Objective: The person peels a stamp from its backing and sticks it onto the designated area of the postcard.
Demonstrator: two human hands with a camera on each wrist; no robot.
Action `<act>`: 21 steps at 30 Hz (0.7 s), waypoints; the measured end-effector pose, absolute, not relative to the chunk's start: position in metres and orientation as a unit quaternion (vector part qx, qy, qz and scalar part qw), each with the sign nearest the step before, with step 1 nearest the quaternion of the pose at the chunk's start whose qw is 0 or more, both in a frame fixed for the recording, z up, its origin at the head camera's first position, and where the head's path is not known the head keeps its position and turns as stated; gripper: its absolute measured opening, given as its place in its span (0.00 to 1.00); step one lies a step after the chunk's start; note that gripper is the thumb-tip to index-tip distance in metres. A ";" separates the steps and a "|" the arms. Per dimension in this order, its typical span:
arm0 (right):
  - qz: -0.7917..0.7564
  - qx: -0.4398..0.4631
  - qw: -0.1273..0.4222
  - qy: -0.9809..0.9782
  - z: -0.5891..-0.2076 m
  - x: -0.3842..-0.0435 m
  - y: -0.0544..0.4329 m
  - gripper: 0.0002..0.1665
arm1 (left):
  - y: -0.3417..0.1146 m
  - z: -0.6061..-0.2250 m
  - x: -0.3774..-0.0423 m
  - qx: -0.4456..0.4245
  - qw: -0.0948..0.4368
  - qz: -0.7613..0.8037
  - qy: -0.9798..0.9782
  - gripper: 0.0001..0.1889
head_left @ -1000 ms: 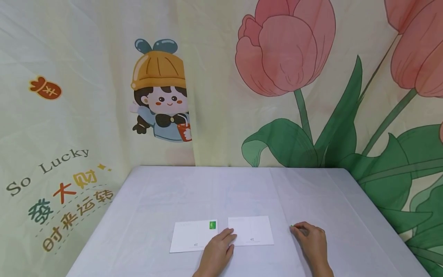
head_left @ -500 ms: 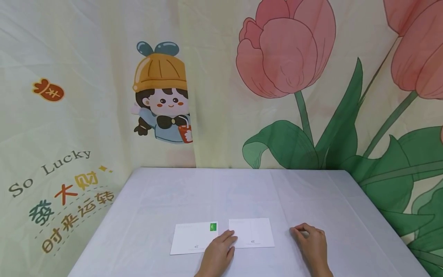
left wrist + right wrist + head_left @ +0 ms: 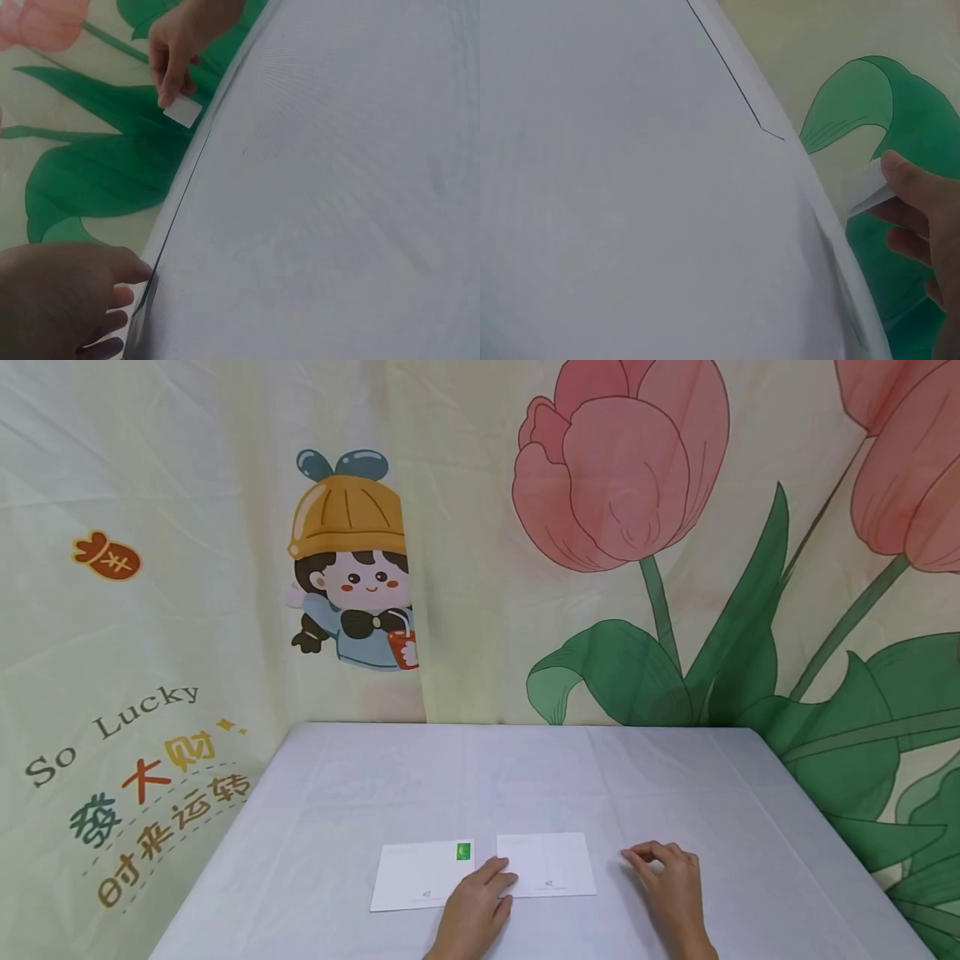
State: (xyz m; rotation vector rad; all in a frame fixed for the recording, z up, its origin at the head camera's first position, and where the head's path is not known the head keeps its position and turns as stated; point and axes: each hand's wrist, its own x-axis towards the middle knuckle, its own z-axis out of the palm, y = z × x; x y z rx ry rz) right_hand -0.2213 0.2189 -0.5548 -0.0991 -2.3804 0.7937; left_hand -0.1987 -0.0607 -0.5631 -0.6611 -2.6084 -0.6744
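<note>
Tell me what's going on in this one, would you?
A person is handling paper items at a white-covered table. Two white cards lie side by side: the left card has a green stamp in its top right corner; the right card shows none there. The left hand lies with fingertips over the right card's left edge. The right hand, right of both cards, pinches a small white piece.

Both the left card (image 3: 416,877) and the right card (image 3: 551,860) look like smooth matt paper to me; small white piece (image 3: 183,111) reads paper-like, matt. Table cover (image 3: 375,785): matt cloth, faintly creased. Backdrop (image 3: 468,568): printed cloth, lightly wrinkled.
</note>
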 end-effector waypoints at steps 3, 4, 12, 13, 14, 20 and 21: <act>0.304 -0.017 0.329 -0.894 -0.553 -0.221 0.215 0.08 | -0.060 -0.562 -0.198 -0.236 0.189 -0.240 -0.922 0.13; 0.305 -0.012 0.335 -0.892 -0.552 -0.220 0.214 0.08 | -0.060 -0.562 -0.198 -0.238 0.191 -0.240 -0.922 0.12; 0.339 0.003 0.331 -0.881 -0.548 -0.218 0.201 0.07 | -0.058 -0.561 -0.197 -0.240 0.215 -0.239 -0.916 0.12; 0.342 0.004 0.329 -0.880 -0.547 -0.218 0.199 0.07 | -0.058 -0.561 -0.197 -0.240 0.215 -0.240 -0.916 0.11; 0.345 0.006 0.326 -0.880 -0.547 -0.218 0.197 0.07 | -0.058 -0.561 -0.196 -0.240 0.217 -0.241 -0.915 0.11; 0.367 0.018 0.314 -0.875 -0.540 -0.215 0.184 0.06 | -0.054 -0.558 -0.193 -0.247 0.235 -0.261 -0.903 0.10; 0.373 0.020 0.312 -0.874 -0.539 -0.215 0.182 0.06 | -0.053 -0.557 -0.193 -0.248 0.237 -0.266 -0.901 0.10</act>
